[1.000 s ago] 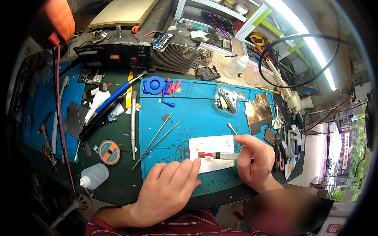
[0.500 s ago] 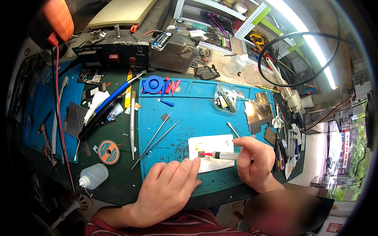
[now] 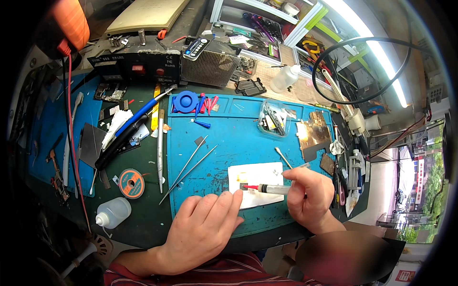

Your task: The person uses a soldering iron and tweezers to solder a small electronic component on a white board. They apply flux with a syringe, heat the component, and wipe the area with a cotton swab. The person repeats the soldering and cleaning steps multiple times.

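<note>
My right hand is closed round a syringe with a clear barrel and a red tip pointing left. That tip hovers over or touches a small dark square piece on a white, stained pad. My left hand lies at the pad's left edge, its fingers stretched out side by side. Its index fingertip is against or just beside the dark piece, and the thumb is apart below it. A cotton swab lies just beyond my right hand.
Tweezers lie left of the pad on the blue mat. Further left are an orange spool, a clear squeeze bottle and a blue-handled tool. A clear box of small parts stands behind, beside a copper-coloured plate.
Almost nothing differs. Both hands and the syringe stay in place over the pad, with only a very slight shift.
</note>
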